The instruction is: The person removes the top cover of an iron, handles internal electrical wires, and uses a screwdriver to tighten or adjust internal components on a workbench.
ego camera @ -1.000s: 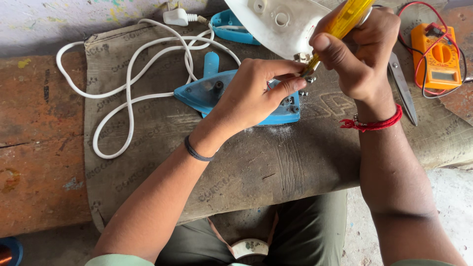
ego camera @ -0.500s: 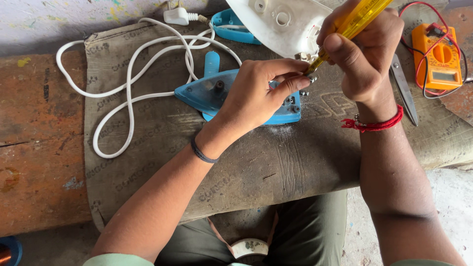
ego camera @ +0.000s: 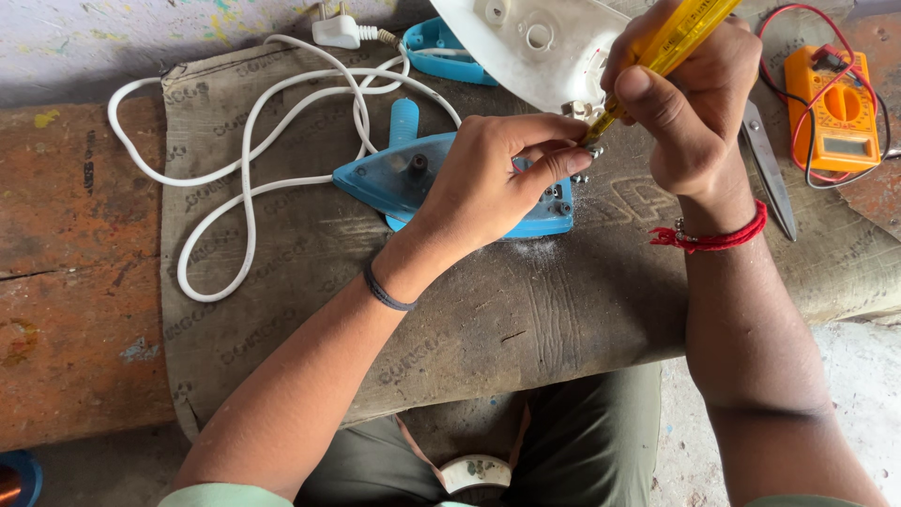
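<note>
L hand (ego camera: 488, 183) lies on the blue iron base (ego camera: 404, 178), thumb + index pinched on a small part at the base's 3 o'clock end; can't tell what the part is. R hand (ego camera: 690, 103) fist-wrapped round the yellow screwdriver (ego camera: 671, 47), tip down at that same spot. White iron cover (ego camera: 535, 47) at 12 o'clock of the L hand, touching the tip area. White cord (ego camera: 249, 160) looped at 9 o'clock. Orange multimeter (ego camera: 840, 113) + scissors (ego camera: 770, 169) at 3 o'clock, all on sackcloth (ego camera: 563, 310).

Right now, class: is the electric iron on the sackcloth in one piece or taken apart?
Taken apart. The blue iron base lies on the sackcloth, while its white cover sits separately above it.
</note>
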